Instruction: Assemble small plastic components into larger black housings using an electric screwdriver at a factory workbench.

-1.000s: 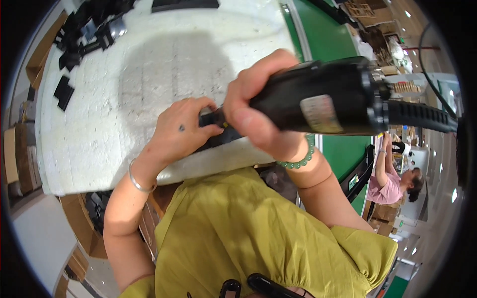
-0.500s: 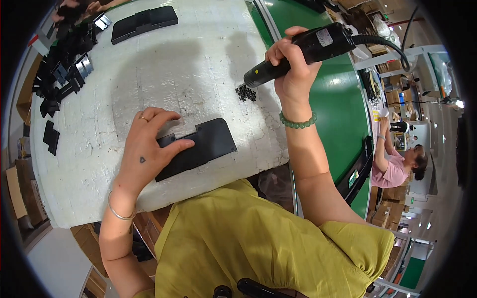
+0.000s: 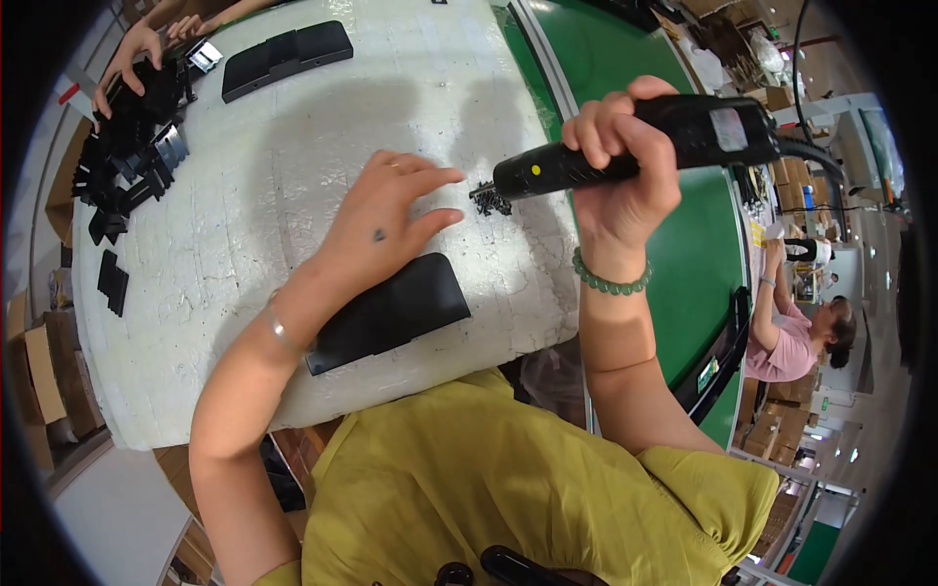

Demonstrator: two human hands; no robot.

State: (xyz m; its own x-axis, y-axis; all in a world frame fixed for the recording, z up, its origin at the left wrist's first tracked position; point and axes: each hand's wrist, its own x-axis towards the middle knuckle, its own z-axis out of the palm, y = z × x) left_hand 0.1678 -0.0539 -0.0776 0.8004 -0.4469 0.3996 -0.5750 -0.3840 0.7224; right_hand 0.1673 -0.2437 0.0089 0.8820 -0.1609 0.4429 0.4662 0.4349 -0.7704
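My right hand [image 3: 630, 166] is wrapped round a black electric screwdriver [image 3: 703, 137], held nearly level with its tip pointing left. That tip is over a small heap of black screws [image 3: 494, 203] on the white foam-like work surface [image 3: 322, 166]. Fingers apart and holding nothing, my left hand [image 3: 391, 215] hovers just left of the heap, thumb and forefinger toward the tip. Below it lies a black plastic panel [image 3: 391, 311], its upper edge partly hidden by my left hand and forearm.
Another black panel [image 3: 288, 61] lies at the far side. Piled black parts [image 3: 132, 146] line the left edge, where another person's hands [image 3: 137, 63] reach in. Right of the work surface runs a green bench [image 3: 684, 254]. A person in pink [image 3: 787, 342] is farther right.
My left hand has left the near panel and moved up and right toward the screws. The screwdriver has shifted slightly right and become more level. Another person's hands have come onto the piled parts.
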